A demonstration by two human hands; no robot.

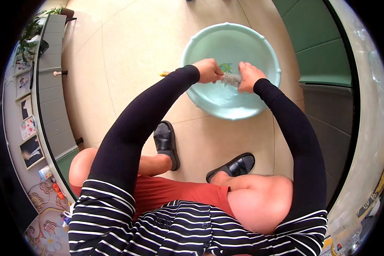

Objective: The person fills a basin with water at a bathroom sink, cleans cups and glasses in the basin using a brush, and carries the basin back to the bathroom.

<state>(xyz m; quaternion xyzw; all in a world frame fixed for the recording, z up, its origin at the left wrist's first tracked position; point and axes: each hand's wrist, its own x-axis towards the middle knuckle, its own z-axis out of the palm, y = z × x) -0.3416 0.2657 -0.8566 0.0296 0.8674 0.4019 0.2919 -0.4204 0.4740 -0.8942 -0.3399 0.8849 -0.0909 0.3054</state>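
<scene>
A brush with pale grey bristles (231, 79) spans between my hands above the basin. Its thin handle runs under my left wrist and ends in a yellow tip (164, 74). My left hand (208, 71) is closed round the brush near where the bristles begin. At the other end, my right hand (250, 77) is curled against the bristles, its fingertips partly hidden. Below both hands stands a light turquoise basin (190, 94) with shallow water and a green and yellow printed picture (226, 68) on its bottom.
The basin rests on a beige tiled floor (132, 47). My feet, in black slippers (165, 141), are in front of it. A green and grey cabinet (324, 59) stands at the right. Along the left runs a low cabinet (51, 85) with framed photos (31, 151) and a plant (27, 40).
</scene>
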